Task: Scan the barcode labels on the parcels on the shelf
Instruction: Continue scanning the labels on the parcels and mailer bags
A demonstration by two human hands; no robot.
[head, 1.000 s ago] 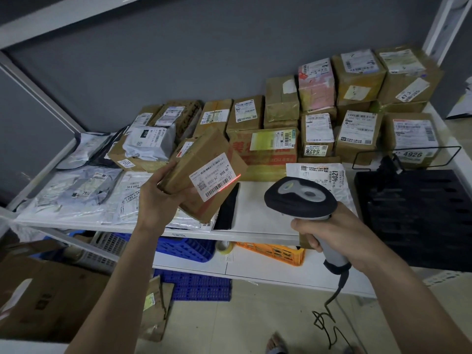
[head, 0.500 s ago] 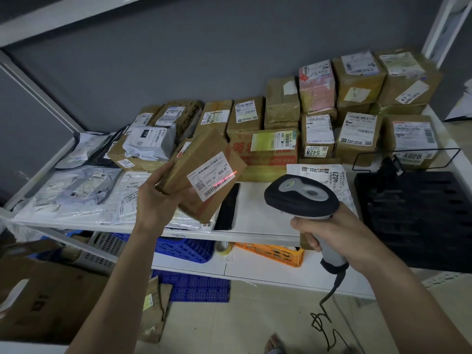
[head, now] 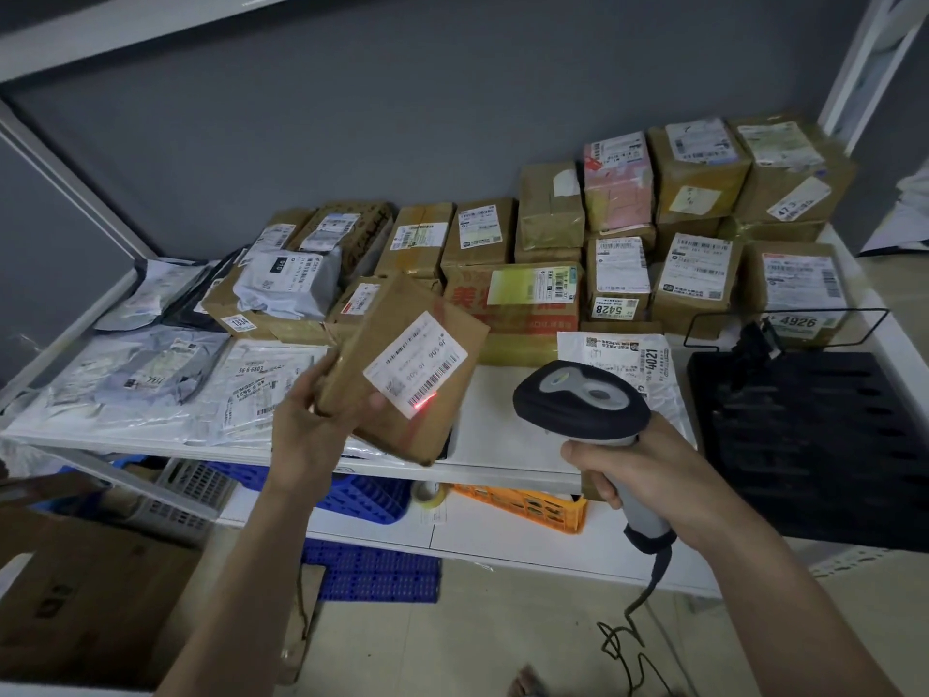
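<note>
Both bare forearms reach up from the lower edge of the view, the left from lower left, the right from lower right. The left hand (head: pixel 311 430) is raised with its back toward the camera, fingers wrapped behind a cardboard parcel (head: pixel 402 364) and thumb lying along its near edge, holding it tilted. The right hand (head: pixel 633 475) sits lower and to the right, its fingers curled in a firm grip round the handle of a barcode scanner (head: pixel 583 402), wrist bent slightly inward.

Label print (head: pixel 415 363) too small to read; scanner cable (head: pixel 634 641) cut off by bottom edge.
</note>
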